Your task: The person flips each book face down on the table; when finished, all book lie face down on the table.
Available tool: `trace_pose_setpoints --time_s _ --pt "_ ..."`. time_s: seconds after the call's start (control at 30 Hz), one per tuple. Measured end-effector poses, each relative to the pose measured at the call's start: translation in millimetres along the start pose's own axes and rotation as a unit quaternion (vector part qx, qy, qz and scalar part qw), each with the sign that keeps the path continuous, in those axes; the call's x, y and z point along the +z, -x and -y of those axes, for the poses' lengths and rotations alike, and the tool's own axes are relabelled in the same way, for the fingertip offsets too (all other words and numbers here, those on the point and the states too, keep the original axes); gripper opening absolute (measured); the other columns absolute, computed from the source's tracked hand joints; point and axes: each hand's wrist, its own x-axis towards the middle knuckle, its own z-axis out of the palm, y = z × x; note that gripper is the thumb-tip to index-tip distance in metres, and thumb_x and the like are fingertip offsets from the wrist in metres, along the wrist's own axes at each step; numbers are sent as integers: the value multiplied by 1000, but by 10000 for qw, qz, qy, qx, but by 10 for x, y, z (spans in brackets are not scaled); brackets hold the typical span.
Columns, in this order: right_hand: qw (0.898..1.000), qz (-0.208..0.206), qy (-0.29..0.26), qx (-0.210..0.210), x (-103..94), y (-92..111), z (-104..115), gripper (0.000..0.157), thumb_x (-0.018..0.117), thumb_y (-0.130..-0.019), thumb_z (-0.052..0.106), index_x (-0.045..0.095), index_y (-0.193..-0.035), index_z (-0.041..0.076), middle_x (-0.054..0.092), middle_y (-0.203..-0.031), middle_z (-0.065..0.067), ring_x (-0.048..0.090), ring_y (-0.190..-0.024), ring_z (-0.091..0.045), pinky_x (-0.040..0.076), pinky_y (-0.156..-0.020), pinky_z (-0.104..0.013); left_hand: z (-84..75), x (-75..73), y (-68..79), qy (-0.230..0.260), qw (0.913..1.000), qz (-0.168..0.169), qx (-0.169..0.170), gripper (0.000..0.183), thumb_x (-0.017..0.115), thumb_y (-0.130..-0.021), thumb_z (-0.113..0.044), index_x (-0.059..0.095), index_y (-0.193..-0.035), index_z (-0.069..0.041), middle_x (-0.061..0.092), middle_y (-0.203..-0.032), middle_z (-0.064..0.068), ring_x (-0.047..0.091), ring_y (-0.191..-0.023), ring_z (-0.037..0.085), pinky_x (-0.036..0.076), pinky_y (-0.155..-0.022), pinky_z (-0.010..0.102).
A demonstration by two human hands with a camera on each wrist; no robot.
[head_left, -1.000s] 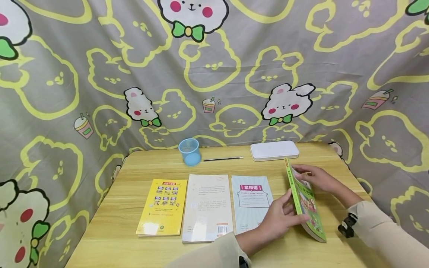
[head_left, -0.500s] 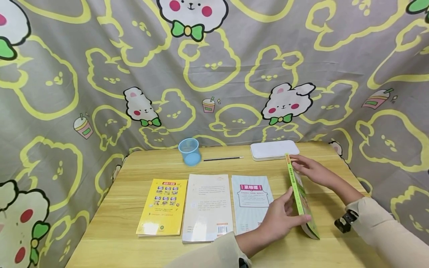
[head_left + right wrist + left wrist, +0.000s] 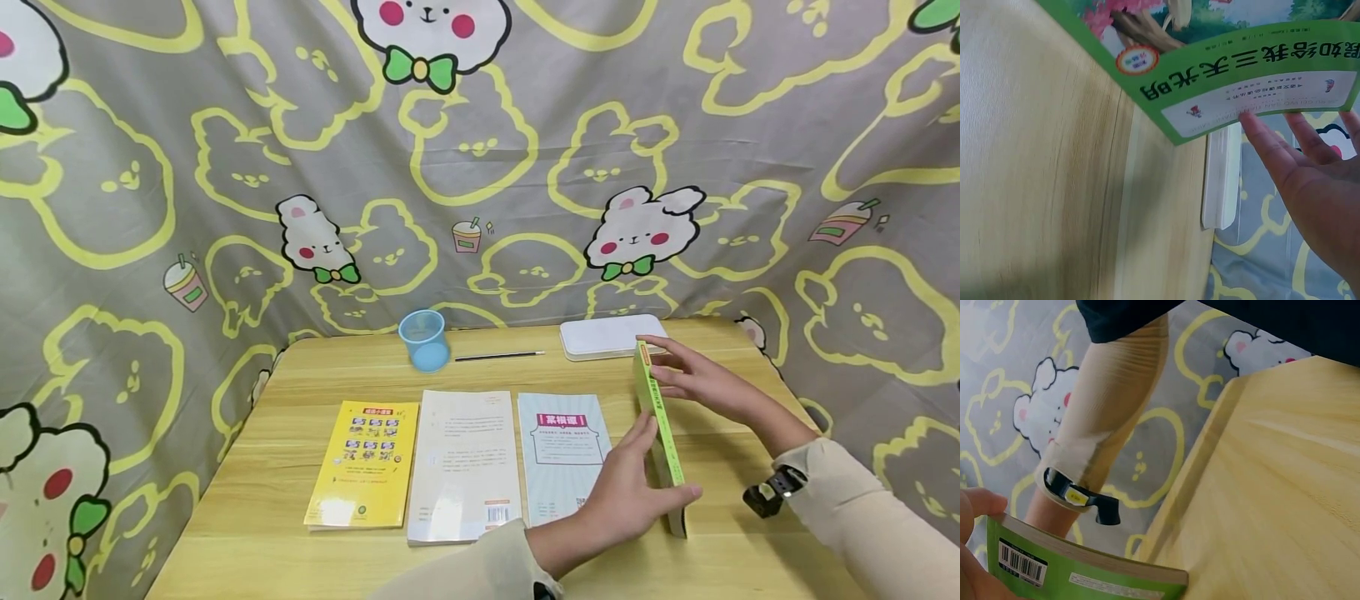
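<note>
A green book (image 3: 664, 442) stands on edge at the right of the table, its spine facing up. My left hand (image 3: 618, 496) grips its near part, thumb against the spine and fingers along the left side. At the far end, my right hand (image 3: 705, 385) touches the book with fairly straight fingers; one reaches over the top corner. The right wrist view shows the illustrated cover (image 3: 1229, 56), with the right fingertips (image 3: 1252, 122) at its edge. In the left wrist view, a barcode (image 3: 1022, 561) shows on the green back, beside part of the left hand (image 3: 982, 578).
Left of the hands lie a yellow book (image 3: 363, 467), a cream book (image 3: 465, 467) and a pale blue book (image 3: 562, 492) in a row. Behind them are a blue mesh cup (image 3: 426, 342), a dark pencil (image 3: 498, 356) and a white case (image 3: 615, 336). A patterned curtain (image 3: 517, 150) surrounds the table.
The green book has turned from leaning, with its cover showing, to nearly upright on edge. My right hand has moved slightly toward the far top corner; the left hand keeps its grip.
</note>
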Motion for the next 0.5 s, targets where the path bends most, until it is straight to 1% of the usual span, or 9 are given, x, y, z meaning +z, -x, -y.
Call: trace_pose_setpoints --time_s 0.07,0.13,0.17,0.27,0.37,0.5 --pt "9998 40 -176 -32 7 -1 -2 62 48 -111 22 19 -165 16 26 -160 -36 36 -142 -52 55 -103 -32 -17 -7 -1 -98 9999 -6 20 93 81 -89 -34 31 -159 3 22 -169 12 25 -154 24 28 -123 32" --pt "9994 57 -340 -72 16 -4 -3 62 48 -111 21 19 -165 15 27 -160 -35 41 -141 -46 53 -100 -24 -30 -16 0 -143 9999 9 59 94 81 -89 -34 31 -159 3 21 -169 13 25 -154 25 27 -124 32" --pt "9990 71 -421 -97 19 -7 -7 62 48 -111 20 19 -165 15 27 -159 -36 45 -140 -41 53 -100 -22 -34 -21 1 -144 9999 19 82 94 81 -89 -33 30 -159 3 20 -169 13 24 -155 26 26 -124 32" --pt "9975 128 -673 -168 28 -18 -13 62 47 -111 17 18 -165 15 28 -157 -37 55 -133 -21 53 -99 -21 -46 -32 2 -186 9997 37 148 94 81 -90 -33 29 -159 3 19 -170 14 23 -155 26 26 -124 32" --pt "9957 187 -888 -210 37 -26 -19 61 46 -111 16 17 -165 15 28 -156 -37 58 -125 -7 53 -99 -21 -59 -39 5 -279 9995 36 143 94 80 -90 -34 29 -159 3 18 -170 15 22 -155 26 25 -124 32" --pt "9923 261 -1177 -288 56 -26 -28 61 43 -112 14 15 -166 17 24 -157 -38 59 -125 -3 54 -100 -23 -72 -48 11 -492 9987 39 110 94 80 -90 -37 30 -159 3 20 -170 15 23 -155 26 25 -124 33"
